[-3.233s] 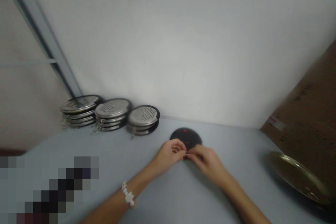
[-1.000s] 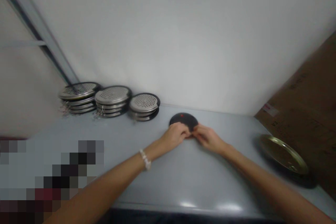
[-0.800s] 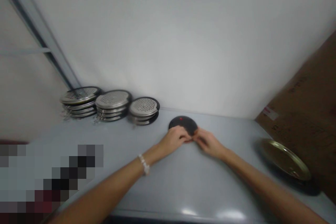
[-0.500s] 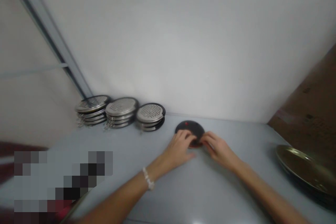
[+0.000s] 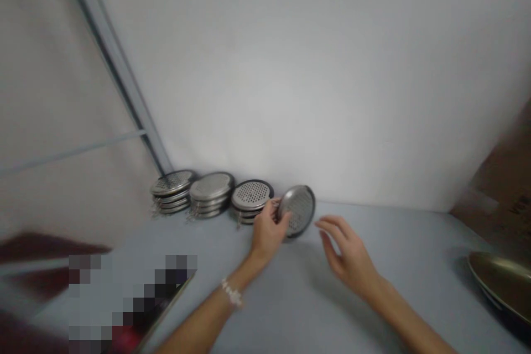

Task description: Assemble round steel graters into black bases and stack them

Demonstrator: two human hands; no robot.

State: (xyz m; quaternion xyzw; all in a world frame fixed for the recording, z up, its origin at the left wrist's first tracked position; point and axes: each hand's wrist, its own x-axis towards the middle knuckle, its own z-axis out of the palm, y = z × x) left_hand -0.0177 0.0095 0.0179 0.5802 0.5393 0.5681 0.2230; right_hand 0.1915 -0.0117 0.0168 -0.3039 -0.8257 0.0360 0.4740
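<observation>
My left hand [image 5: 266,235] grips a round perforated metal disc [image 5: 301,210] with a dark rim, thumb on its face, fingers partly hidden behind. The disc is tilted up on edge, its silvery holed side towards me. To its right, my right hand [image 5: 350,257] is apart from it, fingers spread and holding nothing. Just left of the held disc is a stack of similar discs [image 5: 251,194], partly behind my left hand. Two more stacks, a middle one [image 5: 212,188] and a far-left one [image 5: 174,182], line up beside it, with small chain-like bits at their fronts.
The grey tabletop [image 5: 265,310] meets a pale wall [image 5: 298,66]. A shiny shallow round dish [image 5: 504,282] is at the right edge, before a brown cardboard box [image 5: 506,177]. A metal post [image 5: 112,66] slants down at left, above a blurred-out area.
The disc, earlier lying dark side up under both hands, is now lifted and turned silvery side towards me in my left hand. My right hand has come away from it. The view has shifted.
</observation>
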